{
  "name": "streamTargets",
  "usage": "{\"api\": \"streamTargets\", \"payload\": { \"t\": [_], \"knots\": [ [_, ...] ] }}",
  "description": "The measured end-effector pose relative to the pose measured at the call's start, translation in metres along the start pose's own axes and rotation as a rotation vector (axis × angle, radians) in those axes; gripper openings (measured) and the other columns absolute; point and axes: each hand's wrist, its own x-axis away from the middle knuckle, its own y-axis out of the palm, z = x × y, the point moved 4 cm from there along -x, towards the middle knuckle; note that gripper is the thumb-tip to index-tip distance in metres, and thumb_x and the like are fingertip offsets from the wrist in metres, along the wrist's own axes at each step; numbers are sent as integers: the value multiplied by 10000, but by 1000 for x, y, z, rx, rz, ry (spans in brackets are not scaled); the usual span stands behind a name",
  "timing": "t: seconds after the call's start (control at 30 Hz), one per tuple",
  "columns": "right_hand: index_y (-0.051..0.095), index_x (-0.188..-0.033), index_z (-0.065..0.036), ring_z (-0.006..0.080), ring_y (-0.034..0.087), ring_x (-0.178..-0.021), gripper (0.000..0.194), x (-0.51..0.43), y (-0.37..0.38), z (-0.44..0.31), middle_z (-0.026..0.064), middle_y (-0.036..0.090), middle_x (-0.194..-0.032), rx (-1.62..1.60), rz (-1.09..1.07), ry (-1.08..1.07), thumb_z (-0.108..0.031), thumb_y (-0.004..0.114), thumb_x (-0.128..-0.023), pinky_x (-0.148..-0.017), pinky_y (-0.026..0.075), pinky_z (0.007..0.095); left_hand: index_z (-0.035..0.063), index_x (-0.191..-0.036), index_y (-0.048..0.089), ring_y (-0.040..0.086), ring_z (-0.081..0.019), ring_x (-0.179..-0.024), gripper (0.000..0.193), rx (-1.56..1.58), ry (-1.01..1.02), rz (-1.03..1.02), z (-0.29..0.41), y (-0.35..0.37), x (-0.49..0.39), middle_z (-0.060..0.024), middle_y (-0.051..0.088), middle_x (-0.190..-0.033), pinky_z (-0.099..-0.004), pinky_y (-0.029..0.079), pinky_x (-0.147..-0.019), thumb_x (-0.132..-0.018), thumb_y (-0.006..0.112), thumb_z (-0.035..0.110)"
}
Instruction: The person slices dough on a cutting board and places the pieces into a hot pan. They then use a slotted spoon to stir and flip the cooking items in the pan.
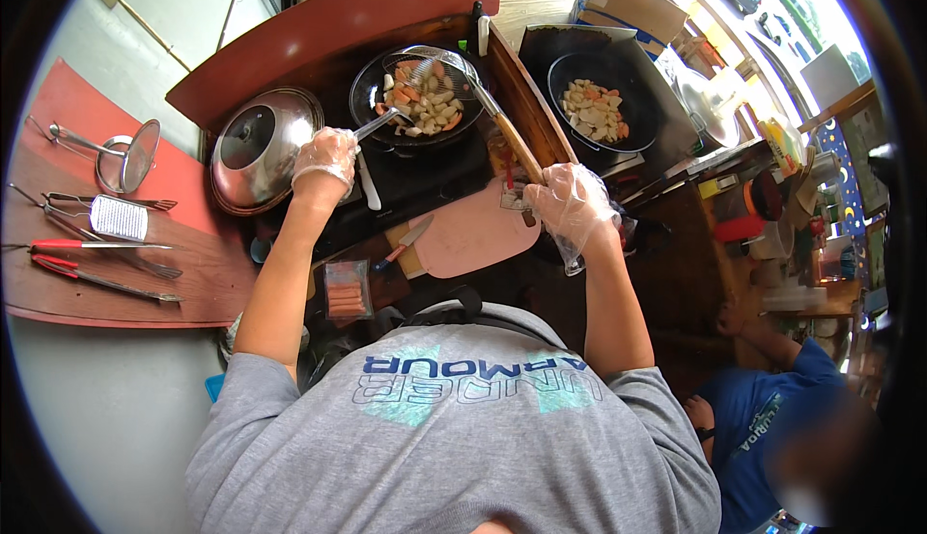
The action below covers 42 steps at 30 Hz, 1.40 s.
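Note:
A clear plastic glove covers each of my hands. My left hand [327, 157] grips the handle of a metal utensil [378, 122], perhaps a ladle, whose tip reaches into a black wok [360, 97]. Pale chunks and orange pieces of food [427, 108] lie in this wok. In my right hand [568, 197] is the wooden handle of a wire skimmer [516, 144]; its mesh hangs over the upper part of the same wok. Below the wok, a pink cutting board [474, 233] lies near my right hand, with a knife [405, 242] by its left edge.
A domed metal lid [279, 146] stands left of the wok. Another wok [637, 125] with similar food is at the right, beyond a wooden partition [532, 92]. Tongs [108, 284] and a grater [119, 218] hang at the left. A person in a blue shirt [753, 407] is at lower right.

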Motion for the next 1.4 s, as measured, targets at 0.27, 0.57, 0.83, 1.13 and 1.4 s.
{"api": "streamTargets", "payload": {
  "t": [0.27, 0.57, 0.83, 1.13, 1.4],
  "knots": [
    [722, -889, 16, 413, 683, -932, 440, 4, 9, 1, 236, 710, -912, -11, 82, -31, -416, 638, -870, -855, 533, 489, 106, -934, 765, 699, -372, -893, 122, 287, -86, 192, -16, -9, -12, -156, 731, -936, -466, 566, -813, -894, 669, 171],
    [681, -858, -9, 411, 629, -892, 352, 17, 3, 8, 227, 659, -880, -61, 217, -51, -360, 662, -872, -811, 513, 504, 120, -958, 759, 705, -375, -895, 129, 228, -25, 207, -4, -10, 4, -139, 732, -927, -483, 562, -805, -910, 667, 198],
    [667, -833, 3, 429, 651, -872, 358, 9, 2, 28, 224, 675, -847, -198, 165, -69, -353, 663, -871, -804, 519, 518, 107, -967, 737, 700, -404, -942, 165, 256, -257, 356, -28, 4, -21, -176, 739, -963, -506, 539, -810, -948, 620, 222],
    [660, -813, -12, 438, 658, -847, 345, -15, 11, 57, 231, 676, -846, -112, 263, -197, -352, 661, -869, -770, 525, 520, 60, -1041, 721, 726, -391, -976, 195, 307, -532, 207, -49, 46, -27, -177, 758, -1011, -494, 568, -860, -930, 617, 181],
    [731, -972, -67, 377, 712, -947, 374, -28, 6, 65, 181, 722, -945, 72, 46, -216, -418, 614, -916, -836, 566, 466, 101, -686, 623, 460, -134, -379, 291, 850, -1058, -416, -58, 87, -39, -73, 546, -540, -322, 311, -292, -972, 583, 134]
  ]
}}
